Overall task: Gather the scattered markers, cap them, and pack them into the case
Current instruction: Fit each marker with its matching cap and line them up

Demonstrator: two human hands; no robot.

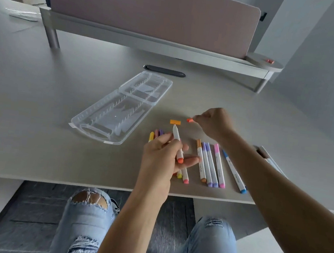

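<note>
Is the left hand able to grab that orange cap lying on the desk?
Probably not right away. The left hand already grips an uncapped marker, so its fingers are busy. The orange cap lies bare on the desk just past the marker's tip, with nothing covering it.

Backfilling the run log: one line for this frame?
left hand: holds uncapped marker | right hand: pinches red cap | case: open, empty

No readable text anywhere. Small dark print along the white barrels of the markers [217, 165] lying at 3 o'clock of the left hand, most visible on the blue marker [234, 172], but too blurred to make out. No labels, brands or numbers legible on the case [121, 106].
</note>
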